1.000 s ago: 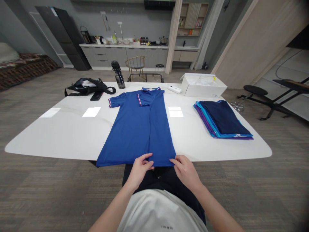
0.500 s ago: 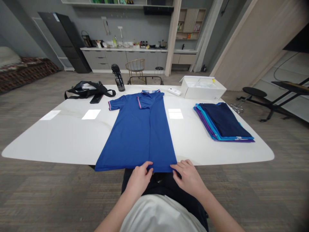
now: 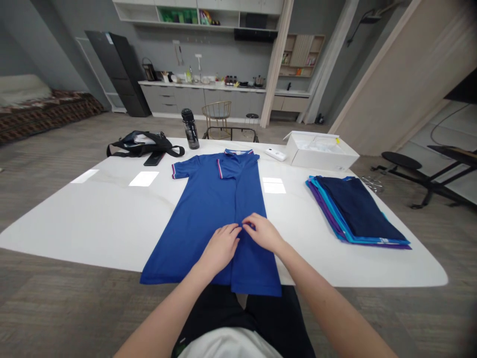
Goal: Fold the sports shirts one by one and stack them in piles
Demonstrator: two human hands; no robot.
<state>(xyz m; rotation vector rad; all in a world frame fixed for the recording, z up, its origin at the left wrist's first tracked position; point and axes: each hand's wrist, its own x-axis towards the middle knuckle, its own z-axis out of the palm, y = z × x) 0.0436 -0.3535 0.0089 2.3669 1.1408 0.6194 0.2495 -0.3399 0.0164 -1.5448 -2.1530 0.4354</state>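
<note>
A blue short-sleeved shirt [image 3: 204, 214] lies on the white table, its collar away from me and its hem hanging slightly over the near edge. The right side is folded inward, with that sleeve lying across the upper part. My left hand [image 3: 220, 244] rests on the middle of the shirt beside the folded edge. My right hand [image 3: 263, 231] touches the folded panel just right of it, fingers bent. The fingertips of both hands nearly meet at the fold line. Whether they pinch any cloth is too small to tell.
Folded clothes [image 3: 357, 209] are stacked at the right, below a white open box [image 3: 320, 151]. A white device [image 3: 276, 154], black bottle [image 3: 190, 130], black bag [image 3: 143, 144] and phone [image 3: 154, 158] lie or stand along the far side of the table [image 3: 93, 223].
Both hands have moved from the shirt's hem up to its middle, along the folded edge. The camera view has shifted, so the table appears lower.
</note>
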